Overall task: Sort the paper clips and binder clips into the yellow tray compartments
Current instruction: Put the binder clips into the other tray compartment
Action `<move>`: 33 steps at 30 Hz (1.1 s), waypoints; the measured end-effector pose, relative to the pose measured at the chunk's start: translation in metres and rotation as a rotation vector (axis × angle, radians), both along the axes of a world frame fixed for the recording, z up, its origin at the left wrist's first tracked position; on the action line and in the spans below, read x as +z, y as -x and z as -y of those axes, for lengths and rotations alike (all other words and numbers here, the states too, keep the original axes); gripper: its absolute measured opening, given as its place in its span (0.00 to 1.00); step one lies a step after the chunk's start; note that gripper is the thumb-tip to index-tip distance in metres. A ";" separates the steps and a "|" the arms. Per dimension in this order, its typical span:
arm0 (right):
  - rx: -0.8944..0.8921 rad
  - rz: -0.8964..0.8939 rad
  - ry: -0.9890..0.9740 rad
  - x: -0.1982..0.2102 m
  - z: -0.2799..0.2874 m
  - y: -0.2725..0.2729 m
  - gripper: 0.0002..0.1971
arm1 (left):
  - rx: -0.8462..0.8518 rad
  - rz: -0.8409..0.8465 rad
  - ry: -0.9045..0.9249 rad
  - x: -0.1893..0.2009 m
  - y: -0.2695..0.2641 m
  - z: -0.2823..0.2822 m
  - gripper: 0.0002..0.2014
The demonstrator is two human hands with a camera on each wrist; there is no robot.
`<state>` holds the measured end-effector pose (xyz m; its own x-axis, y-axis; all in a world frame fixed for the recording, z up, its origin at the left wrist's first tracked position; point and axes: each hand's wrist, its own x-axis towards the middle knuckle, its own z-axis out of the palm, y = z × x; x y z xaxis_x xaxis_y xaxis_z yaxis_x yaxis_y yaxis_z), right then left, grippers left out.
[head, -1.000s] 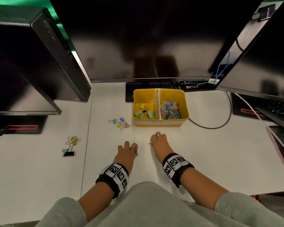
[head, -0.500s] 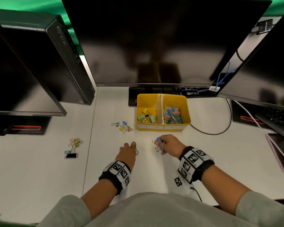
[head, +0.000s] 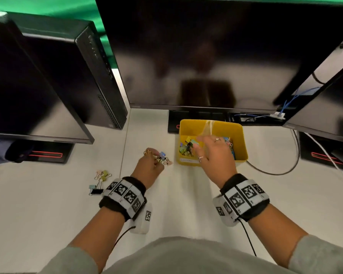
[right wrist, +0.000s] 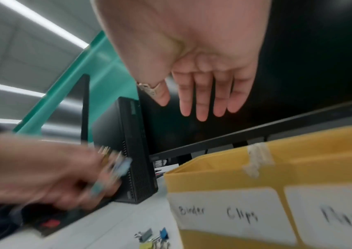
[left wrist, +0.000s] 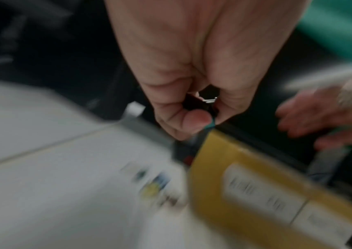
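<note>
Yellow tray (head: 244, 151) is sitting close under the middle monitor (head: 206, 56), whose lower edge is overhanging the back wall, narrowing entry from behind. Right hand (head: 216, 155) is hovering over the front wall, covering part of both compartments. Computer tower (head: 99, 76) is walling off the far left. Loose binder clips (head: 99, 180) are lying on the desk (head: 186, 204) left of the wrists; bare desk is running in front of the tray.

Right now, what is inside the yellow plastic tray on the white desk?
The yellow plastic tray holds coloured binder clips in its left compartment and coloured paper clips in its right. The open right hand above covers the middle.
</note>
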<state>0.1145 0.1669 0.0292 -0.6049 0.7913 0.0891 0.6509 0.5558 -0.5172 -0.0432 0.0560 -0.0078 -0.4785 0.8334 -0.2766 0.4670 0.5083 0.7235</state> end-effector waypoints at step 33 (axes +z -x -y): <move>0.485 0.518 0.201 -0.122 0.049 0.082 0.32 | -0.118 -0.582 0.759 -0.066 0.023 0.076 0.33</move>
<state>0.0323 0.1182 -0.0930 -0.8164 0.3948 -0.4215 0.5443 0.7700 -0.3329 -0.0659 -0.0198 -0.0740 -0.6356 0.5820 -0.5072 0.7271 0.6721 -0.1399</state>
